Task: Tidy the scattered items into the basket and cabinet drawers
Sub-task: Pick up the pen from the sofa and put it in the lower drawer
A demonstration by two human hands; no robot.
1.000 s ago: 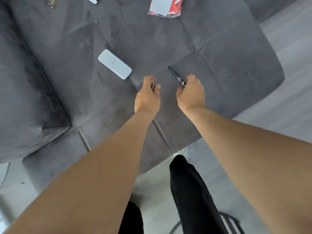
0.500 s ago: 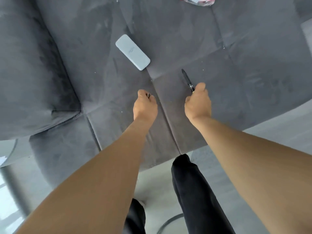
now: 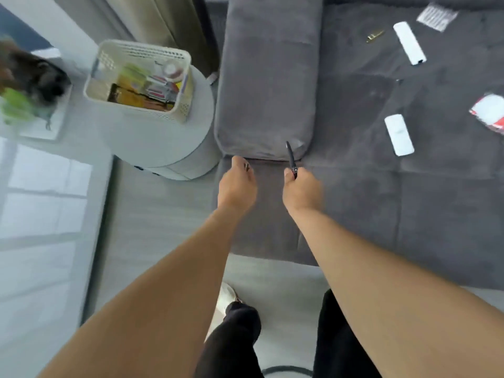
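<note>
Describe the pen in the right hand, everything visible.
The pen is slim and black, glossy like plastic, with a small light mark on the barrel just above the fingers. The right hand holds its lower end in a curled grip, so that end is hidden. The upper part sticks out above the fist, near upright and tilted slightly left, ending in a narrow tip. It is lifted clear of the grey sofa, seen against the front of the armrest cushion. Nothing else touches it.
</note>
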